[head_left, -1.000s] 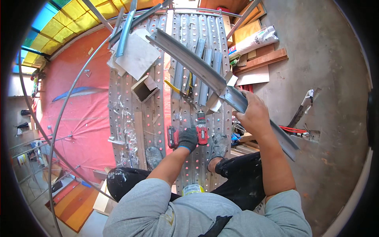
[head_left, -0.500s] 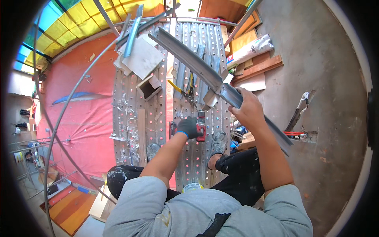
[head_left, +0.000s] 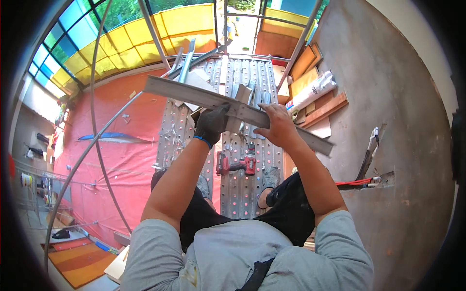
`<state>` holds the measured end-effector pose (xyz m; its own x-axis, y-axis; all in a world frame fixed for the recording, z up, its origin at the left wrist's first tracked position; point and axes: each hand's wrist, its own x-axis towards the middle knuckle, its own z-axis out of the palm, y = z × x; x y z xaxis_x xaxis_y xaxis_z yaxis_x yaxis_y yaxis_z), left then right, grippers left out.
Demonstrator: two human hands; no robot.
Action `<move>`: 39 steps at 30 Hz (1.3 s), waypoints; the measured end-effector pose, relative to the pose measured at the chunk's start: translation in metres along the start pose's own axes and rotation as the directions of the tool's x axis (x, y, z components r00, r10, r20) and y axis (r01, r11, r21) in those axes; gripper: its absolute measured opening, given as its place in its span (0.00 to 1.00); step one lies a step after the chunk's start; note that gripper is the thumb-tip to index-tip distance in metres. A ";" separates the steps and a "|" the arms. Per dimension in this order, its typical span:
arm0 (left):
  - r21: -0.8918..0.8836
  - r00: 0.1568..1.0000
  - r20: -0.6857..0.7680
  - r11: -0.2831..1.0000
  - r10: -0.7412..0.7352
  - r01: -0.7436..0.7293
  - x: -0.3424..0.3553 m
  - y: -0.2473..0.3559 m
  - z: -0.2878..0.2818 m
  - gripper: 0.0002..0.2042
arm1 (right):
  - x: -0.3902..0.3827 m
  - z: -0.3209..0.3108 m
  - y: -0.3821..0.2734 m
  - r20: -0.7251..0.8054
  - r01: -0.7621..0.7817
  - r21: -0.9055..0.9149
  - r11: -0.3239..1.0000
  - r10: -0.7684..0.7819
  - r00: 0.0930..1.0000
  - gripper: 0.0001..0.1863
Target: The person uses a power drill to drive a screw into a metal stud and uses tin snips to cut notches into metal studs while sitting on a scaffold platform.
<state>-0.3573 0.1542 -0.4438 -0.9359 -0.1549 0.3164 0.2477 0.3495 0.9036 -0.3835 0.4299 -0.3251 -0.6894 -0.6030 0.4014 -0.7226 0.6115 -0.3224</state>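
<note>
I hold a long grey metal channel (head_left: 182,93) up in front of me over the perforated metal platform. Its left end is higher than its right in the picture. My left hand (head_left: 211,126), in a dark glove, is closed on it near the middle. My right hand (head_left: 279,126), bare, grips it farther right, with the thumb below and fingers over the top. A short metal piece (head_left: 243,93) crosses the channel between my hands; how it is joined I cannot make out. Below, a red and black cordless drill (head_left: 239,166) lies on the platform by my right foot.
Loose metal strips (head_left: 187,63) lie at the platform's far left. Right of the platform are wooden boards (head_left: 324,113) and a white bag (head_left: 313,91). Metal bars and a cable (head_left: 73,169) run along the left. Red cables (head_left: 354,183) come out of the wall at right.
My left hand has left the drill and taken hold of the channel. The channel has swung flatter and moved left. The view has tilted up.
</note>
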 end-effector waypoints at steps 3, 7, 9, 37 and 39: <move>-0.042 0.977 -0.103 0.981 0.184 -0.189 -0.024 -0.014 -0.015 0.15 | -0.009 -0.034 -0.057 -0.067 0.227 0.375 0.899 -0.218 0.974 0.35; 0.729 0.958 0.003 0.655 0.288 -0.200 -0.029 0.031 -0.008 0.16 | -0.050 -0.108 -0.144 -0.127 0.219 0.970 0.108 -0.542 0.831 0.21; 0.699 0.973 -0.044 0.703 0.227 -0.133 -0.027 0.034 -0.015 0.14 | -0.052 -0.129 -0.174 -0.274 0.145 0.958 -0.247 -0.644 0.715 0.19; 0.725 0.938 -0.056 0.660 0.341 -0.197 -0.020 0.082 -0.035 0.24 | 0.015 -0.059 0.000 0.240 -0.064 -0.265 0.962 0.130 0.962 0.59; 0.653 0.955 -0.035 0.730 0.294 -0.200 -0.019 0.080 -0.030 0.27 | 0.003 -0.043 0.028 0.273 -0.086 -0.263 0.961 0.160 0.949 0.53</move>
<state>-0.3125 0.1568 -0.3687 -0.8123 -0.0781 0.5779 0.2048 0.8897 0.4080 -0.4036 0.4673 -0.2959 -0.7835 -0.6140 0.0956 -0.6214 0.7743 -0.1193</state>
